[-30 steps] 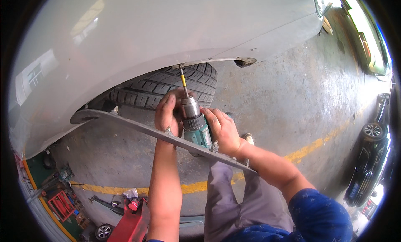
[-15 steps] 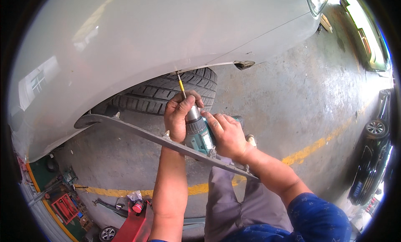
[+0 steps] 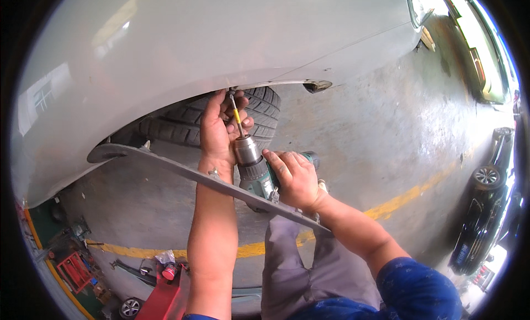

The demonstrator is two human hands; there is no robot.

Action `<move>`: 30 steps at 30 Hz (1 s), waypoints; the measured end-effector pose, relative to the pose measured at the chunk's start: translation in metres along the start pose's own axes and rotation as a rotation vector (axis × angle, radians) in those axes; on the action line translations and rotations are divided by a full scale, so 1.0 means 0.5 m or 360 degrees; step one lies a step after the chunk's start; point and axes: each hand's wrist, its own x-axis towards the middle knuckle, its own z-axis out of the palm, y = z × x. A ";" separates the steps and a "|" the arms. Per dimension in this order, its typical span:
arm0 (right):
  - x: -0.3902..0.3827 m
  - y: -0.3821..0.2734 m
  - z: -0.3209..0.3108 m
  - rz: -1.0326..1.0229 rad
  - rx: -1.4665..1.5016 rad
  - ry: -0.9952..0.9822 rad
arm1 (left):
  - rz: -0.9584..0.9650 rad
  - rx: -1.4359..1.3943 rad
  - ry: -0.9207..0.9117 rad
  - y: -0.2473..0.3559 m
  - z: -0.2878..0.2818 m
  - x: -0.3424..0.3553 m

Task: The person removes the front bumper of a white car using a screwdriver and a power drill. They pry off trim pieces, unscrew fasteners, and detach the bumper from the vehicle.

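Note:
My right hand (image 3: 298, 179) is wrapped round the grip of a teal cordless drill (image 3: 258, 173), its chuck pointing up at the car. From the chuck runs a long bit (image 3: 237, 115) with a yellow band, its tip at the wheel arch edge of the silver-grey car (image 3: 182, 38). My left hand (image 3: 216, 133) reaches up beside the bit, fingertips curled in at its tip; a small part there is mostly hidden. A curved grey trim strip (image 3: 171, 165) with clips hangs from the arch and crosses in front of my left forearm and the drill.
Behind my left hand is the tyre (image 3: 171, 129). Below on the floor stand a red cabinet (image 3: 165, 298) with a red can (image 3: 169, 272) on it and a red crate (image 3: 74, 270). A black car (image 3: 477, 220) stands at the right, past a yellow floor line (image 3: 403, 196).
My left hand has moved off the drill chuck, up to the bit's tip at the arch edge. The drill has shifted slightly left and down; my right hand keeps its grip.

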 end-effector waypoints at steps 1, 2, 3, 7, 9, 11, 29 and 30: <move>0.003 0.005 -0.003 -0.0028 -0.0048 0.0003 | -0.0041 -0.0056 -0.0045 0.002 0.001 0.001; 0.007 0.011 -0.003 -0.0055 -0.0090 0.0005 | -0.0081 -0.0109 -0.0085 0.004 -0.002 0.000; 0.011 0.018 -0.003 -0.0084 -0.0131 0.0005 | -0.0118 -0.0164 -0.0124 0.005 -0.006 0.000; 0.011 0.033 -0.003 -0.0109 -0.0102 -0.0033 | -0.0139 -0.0271 -0.0213 -0.007 0.008 -0.003; 0.000 0.020 0.003 -0.0064 -0.0027 -0.0015 | -0.0224 -0.0280 -0.0288 -0.008 0.003 0.000; -0.020 0.017 0.020 -0.0060 -0.0013 0.0011 | -0.0274 -0.0256 -0.0401 -0.002 -0.003 -0.001; -0.085 0.231 -0.022 -0.0130 -0.0200 -0.0411 | 0.0117 -0.0358 -0.0252 -0.032 0.036 0.006; -0.086 0.243 -0.018 -0.0189 -0.0188 -0.0379 | 0.0156 -0.0332 -0.0244 -0.029 0.034 0.006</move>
